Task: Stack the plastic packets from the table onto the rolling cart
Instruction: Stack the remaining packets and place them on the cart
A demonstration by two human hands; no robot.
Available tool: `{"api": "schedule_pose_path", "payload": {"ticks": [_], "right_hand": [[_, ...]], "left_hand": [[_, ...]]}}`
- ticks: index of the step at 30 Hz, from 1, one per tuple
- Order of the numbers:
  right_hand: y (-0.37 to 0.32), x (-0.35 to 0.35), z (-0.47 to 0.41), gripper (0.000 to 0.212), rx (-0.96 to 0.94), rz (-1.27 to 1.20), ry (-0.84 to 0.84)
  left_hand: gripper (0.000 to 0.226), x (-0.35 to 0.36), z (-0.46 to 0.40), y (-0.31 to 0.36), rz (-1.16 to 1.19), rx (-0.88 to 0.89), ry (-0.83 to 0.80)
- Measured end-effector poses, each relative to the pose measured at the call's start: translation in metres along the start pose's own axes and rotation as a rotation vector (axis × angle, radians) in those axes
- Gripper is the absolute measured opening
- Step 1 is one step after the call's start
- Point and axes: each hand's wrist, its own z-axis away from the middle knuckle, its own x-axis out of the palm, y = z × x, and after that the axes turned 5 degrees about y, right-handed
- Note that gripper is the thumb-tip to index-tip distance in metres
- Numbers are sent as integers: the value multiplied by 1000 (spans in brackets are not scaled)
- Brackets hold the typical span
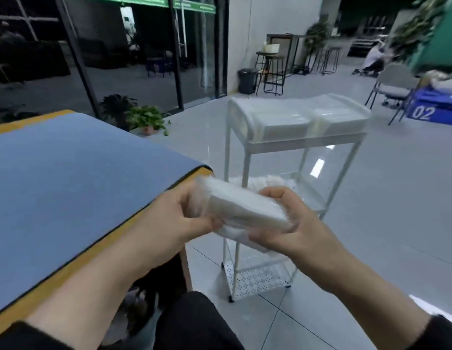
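A white plastic packet (241,207) is held in the air just off the table's corner, in front of the cart's middle shelf. My left hand (179,218) grips its left end, thumb on the near side. My right hand (293,223) grips its right end, fingers curled over the top. The white rolling cart (295,144) stands on the floor to the right of the table. Two packets (298,121) lie side by side on its top shelf. More white packets (260,181) show on the middle shelf, partly hidden behind the held one. The table (68,178) has a blue mat and an orange edge.
The cart's perforated bottom shelf (257,277) sits near the floor. Potted plants (144,120) stand behind the table by glass doors. A bin (247,80), stools (271,72), a grey chair (394,89) and a blue crate (437,107) stand further back on the tiled floor.
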Motion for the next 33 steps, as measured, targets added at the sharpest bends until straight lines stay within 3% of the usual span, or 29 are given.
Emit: {"api": "schedule_pose_path", "payload": {"ticks": [3,7,10,15,18,21,27,33], "right_hand": [[29,-55,12,65,136,35,-85],[50,-104,15,62,181,202,-230],[70,-118,5,44,202,354,-58],[116,-138,-32,26,195,277,238],[145,-146,-68,26,203,368,414],[167,-150,-113,37,211,519,548],[209,-149,-201,18,115,763,638],[254,-149,-235,14,104,886,613]], "left_hand": [[37,53,-15,-13,1,-87,-121],[38,112,-40,-27,3,-181,-243],[36,144,-71,-31,28,-183,-302],[46,185,-131,-36,80,-168,-285],[65,205,-163,-39,7,-173,-68],[43,221,-186,-53,-92,-160,123],[38,245,-221,-93,-499,0,70],[41,267,-245,-107,-716,126,65]]}}
